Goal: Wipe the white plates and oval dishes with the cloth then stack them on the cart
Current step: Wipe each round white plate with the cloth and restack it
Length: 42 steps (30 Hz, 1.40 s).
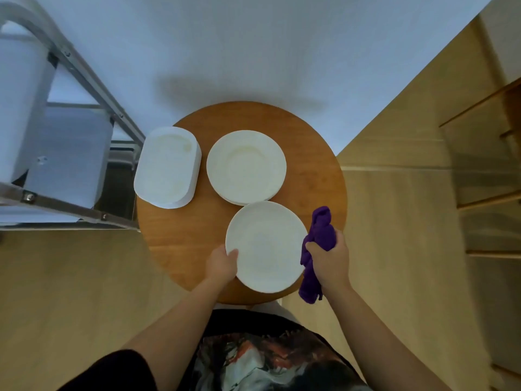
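No writing, label, brand, number or sign can be read anywhere here. The dark shirt at the bottom carries a printed picture in red, white and grey, but no letters can be made out in it.

Left hand pinches with thumb on top (arm extended), right hand fisted
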Motion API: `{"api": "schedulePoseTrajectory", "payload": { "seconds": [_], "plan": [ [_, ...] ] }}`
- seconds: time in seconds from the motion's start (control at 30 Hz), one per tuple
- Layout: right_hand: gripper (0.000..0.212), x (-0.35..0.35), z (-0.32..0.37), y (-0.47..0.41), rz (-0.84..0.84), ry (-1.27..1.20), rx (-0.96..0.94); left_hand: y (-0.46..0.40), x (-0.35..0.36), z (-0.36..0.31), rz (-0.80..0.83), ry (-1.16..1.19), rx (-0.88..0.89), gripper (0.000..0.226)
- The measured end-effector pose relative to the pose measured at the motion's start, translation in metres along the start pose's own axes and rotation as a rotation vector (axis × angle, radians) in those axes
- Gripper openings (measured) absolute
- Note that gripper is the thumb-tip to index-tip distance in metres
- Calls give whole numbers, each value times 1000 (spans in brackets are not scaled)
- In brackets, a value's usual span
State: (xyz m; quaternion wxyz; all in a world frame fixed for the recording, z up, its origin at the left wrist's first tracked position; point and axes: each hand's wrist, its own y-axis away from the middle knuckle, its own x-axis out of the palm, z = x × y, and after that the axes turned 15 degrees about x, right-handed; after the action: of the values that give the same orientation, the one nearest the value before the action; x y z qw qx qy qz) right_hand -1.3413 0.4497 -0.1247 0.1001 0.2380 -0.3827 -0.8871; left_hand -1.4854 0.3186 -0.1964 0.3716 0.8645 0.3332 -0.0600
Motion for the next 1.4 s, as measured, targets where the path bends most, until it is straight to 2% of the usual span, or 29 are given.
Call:
{"api": "schedulePoseTrajectory", "payload": {
  "seconds": [0.13,0.33,0.4,0.57,0.67,0.8,1.0,1.13,1.27,1.4],
  "plan": [
    [43,8,-2,-1,29,29,11,-10,-2,2,86,-396,76,36],
    [45,18,-3,-6,61,37,47,-34,-15,-6,420,-764,74,58],
    [45,21,-1,-9,68,49,58,-44,-24,-10,405,-843,85,60],
    [41,35,7,-14,57,77,94,-75,-40,-27,182,-581,80,49],
    [40,46,12,-17,57,97,103,-92,-40,-42,122,-431,82,42],
    [44,62,26,-23,78,141,82,-107,-39,-55,55,-232,-20,38],
    [43,84,52,-33,125,96,72,-129,-46,-62,60,-110,-77,39],
    [45,91,58,-36,111,76,79,-136,-51,-61,59,-36,-135,29],
    [44,93,56,-39,93,38,107,-132,-56,-63,19,138,-84,12],
    [47,91,53,-41,60,-69,187,-120,-66,-66,36,270,-63,13]
  ]
}}
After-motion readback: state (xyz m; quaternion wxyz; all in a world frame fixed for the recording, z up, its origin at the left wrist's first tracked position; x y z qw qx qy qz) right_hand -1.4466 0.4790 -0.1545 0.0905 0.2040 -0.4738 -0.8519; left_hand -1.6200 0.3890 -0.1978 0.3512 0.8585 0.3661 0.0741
